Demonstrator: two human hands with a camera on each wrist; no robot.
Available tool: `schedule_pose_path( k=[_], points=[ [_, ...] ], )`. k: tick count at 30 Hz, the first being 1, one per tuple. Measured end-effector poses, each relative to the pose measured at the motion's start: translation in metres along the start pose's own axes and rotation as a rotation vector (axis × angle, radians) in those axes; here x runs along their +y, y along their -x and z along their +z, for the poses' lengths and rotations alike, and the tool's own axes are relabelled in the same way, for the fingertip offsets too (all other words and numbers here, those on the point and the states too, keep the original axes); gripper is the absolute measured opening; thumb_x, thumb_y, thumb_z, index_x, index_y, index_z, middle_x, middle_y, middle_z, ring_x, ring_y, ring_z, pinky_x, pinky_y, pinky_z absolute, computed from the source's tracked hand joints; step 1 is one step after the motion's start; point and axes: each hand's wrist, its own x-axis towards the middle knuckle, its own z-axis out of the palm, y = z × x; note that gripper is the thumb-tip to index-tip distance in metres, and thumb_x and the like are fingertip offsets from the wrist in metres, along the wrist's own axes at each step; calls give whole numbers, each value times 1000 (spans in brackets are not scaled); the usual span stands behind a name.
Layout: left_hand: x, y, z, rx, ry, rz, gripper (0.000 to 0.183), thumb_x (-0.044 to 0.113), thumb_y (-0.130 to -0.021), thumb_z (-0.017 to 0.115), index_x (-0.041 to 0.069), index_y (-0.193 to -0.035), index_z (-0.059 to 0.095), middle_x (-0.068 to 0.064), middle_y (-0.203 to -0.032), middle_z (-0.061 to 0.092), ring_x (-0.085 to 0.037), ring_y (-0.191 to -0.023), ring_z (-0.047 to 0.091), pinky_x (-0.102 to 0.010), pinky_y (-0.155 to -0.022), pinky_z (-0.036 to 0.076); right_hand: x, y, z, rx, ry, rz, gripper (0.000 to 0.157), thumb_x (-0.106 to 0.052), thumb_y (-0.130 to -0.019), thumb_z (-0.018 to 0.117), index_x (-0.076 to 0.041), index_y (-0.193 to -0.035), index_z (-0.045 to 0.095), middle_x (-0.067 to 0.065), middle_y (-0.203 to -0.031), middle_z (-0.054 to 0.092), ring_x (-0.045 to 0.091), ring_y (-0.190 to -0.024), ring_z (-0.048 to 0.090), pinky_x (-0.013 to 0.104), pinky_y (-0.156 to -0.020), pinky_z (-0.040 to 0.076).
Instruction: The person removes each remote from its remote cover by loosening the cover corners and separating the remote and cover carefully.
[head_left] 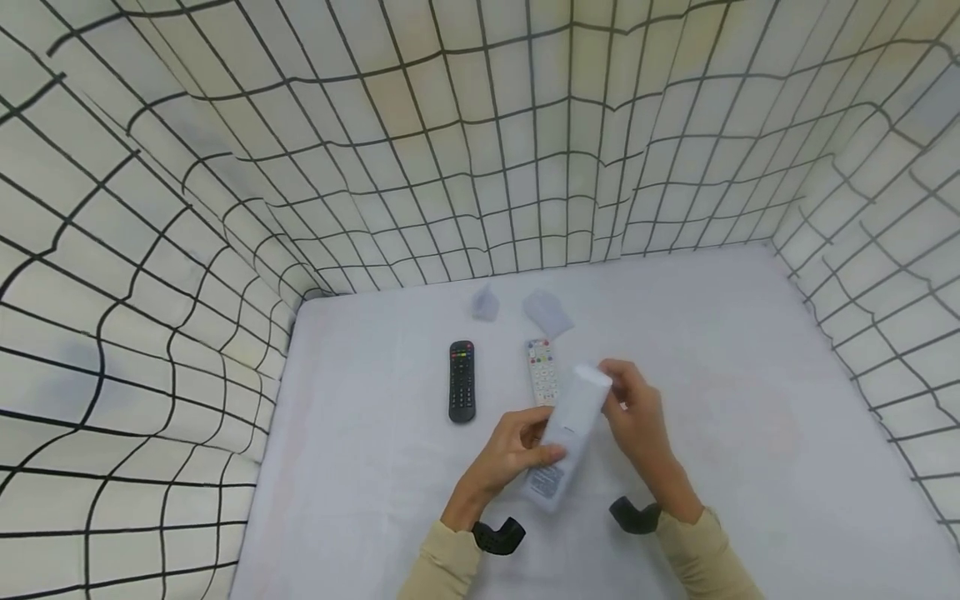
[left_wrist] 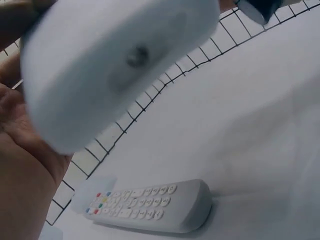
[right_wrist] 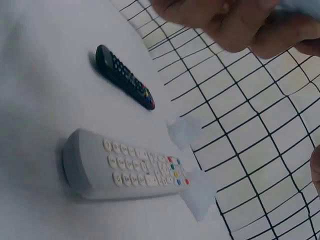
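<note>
A white remote control (head_left: 573,425), its back with a printed label facing up, is held tilted above the table. My left hand (head_left: 504,454) grips its lower half, with the thumb across the back and fingers around the side. My right hand (head_left: 637,412) pinches the upper right corner with its fingertips. In the left wrist view, the rounded end of the held remote (left_wrist: 80,95) shows a small dark spot. Behind it on the table lies a pale grey remote (head_left: 542,371) with colored buttons, partly covered in the head view.
A black remote (head_left: 462,382) lies left of the pale one, buttons up. Two crumpled translucent plastic pieces, one small (head_left: 485,304) and one larger (head_left: 547,312), lie near the table's back edge. Grid-patterned cloth (head_left: 465,167) walls the white table (head_left: 352,467) at back and sides.
</note>
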Motion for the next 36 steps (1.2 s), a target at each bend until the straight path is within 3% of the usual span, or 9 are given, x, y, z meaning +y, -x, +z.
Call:
schedule_pose_path(
  k=[5, 8, 12, 18, 21, 29, 32, 36],
  points=[
    [-6, 3, -2, 65, 23, -2, 61, 35, -97, 75, 0, -144, 58, -26, -135, 66, -9, -107, 68, -26, -93, 56, -6, -2, 4, -72, -302, 133, 20, 9, -99, 59, 1, -116, 63, 4, -81, 65, 8, -58, 53, 21, -52, 48],
    [-10, 5, -4, 89, 47, -18, 62, 34, -96, 75, 1, -145, 57, -26, -138, 65, -9, -109, 68, -26, -93, 55, -10, 0, 7, -103, -408, 232, 16, 5, -102, 59, 2, -116, 62, -3, -85, 62, 11, -61, 52, 23, -51, 47],
    [-13, 6, -5, 91, 62, -34, 61, 31, -97, 75, 1, -146, 56, -26, -138, 65, -10, -110, 68, -26, -94, 55, -12, 4, 10, -125, -432, 313, 15, 0, -104, 59, 1, -118, 61, -6, -96, 62, 11, -66, 54, 23, -53, 49],
    [-13, 9, -5, 168, 45, -59, 56, 29, -96, 75, 3, -144, 58, -25, -132, 67, -12, -107, 69, -30, -91, 57, -11, 6, 10, -125, -478, 280, 17, -5, -106, 58, 0, -122, 59, 1, -88, 61, 15, -68, 58, 23, -57, 52],
    [-13, 8, -3, 196, 25, -58, 53, 26, -98, 73, 6, -144, 58, -22, -133, 67, -12, -108, 69, -31, -91, 57, -12, 8, 10, -132, -508, 289, 21, -4, -105, 57, -1, -126, 57, -2, -93, 64, 13, -72, 61, 24, -62, 55],
    [-8, 3, 4, 247, -81, -47, 48, 23, -98, 73, 9, -143, 60, -18, -132, 70, -12, -110, 70, -27, -91, 59, -15, 12, 11, -208, -498, 394, 41, -3, -102, 61, -1, -142, 50, -15, -127, 68, 0, -112, 67, 21, -87, 58],
    [-5, 3, 7, 290, -181, -64, 47, 27, -98, 74, 14, -141, 62, -11, -132, 71, -17, -115, 70, -25, -90, 59, -17, 12, 11, -228, -488, 417, 44, -5, -101, 65, -3, -143, 50, -8, -134, 67, 0, -123, 64, 21, -96, 56],
    [-1, 3, 10, 335, -297, -77, 43, 33, -100, 71, 17, -139, 64, -5, -132, 72, -23, -119, 70, -24, -88, 59, -17, 14, 12, -223, -497, 447, 46, -6, -99, 68, -5, -142, 51, 10, -140, 66, 2, -124, 65, 23, -97, 57]
  ],
)
